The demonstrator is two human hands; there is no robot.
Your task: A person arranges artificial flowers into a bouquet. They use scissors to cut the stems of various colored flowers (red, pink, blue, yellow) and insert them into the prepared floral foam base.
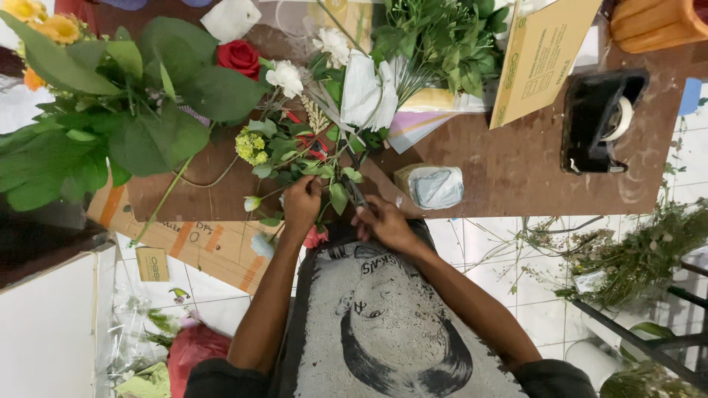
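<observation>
Surface: brown tabletop [516,169] over white tiled floor.
Stems: flower stems [310,158] at tabletop's near edge.
Left hand [301,205]: fingers closed around stems.
Right hand [383,221]: fingers curled on dark scissors [354,188] beside stems.
Nearby: red rose [238,57], tape dispenser [597,121].

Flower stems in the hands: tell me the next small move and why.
Probably snip the stem ends. The left hand bunches the flower stems at the table edge, and the right hand holds what look like dark scissors right beside them, blades pointing into the bunch. Whether the blades are already around a stem cannot be told.
</observation>
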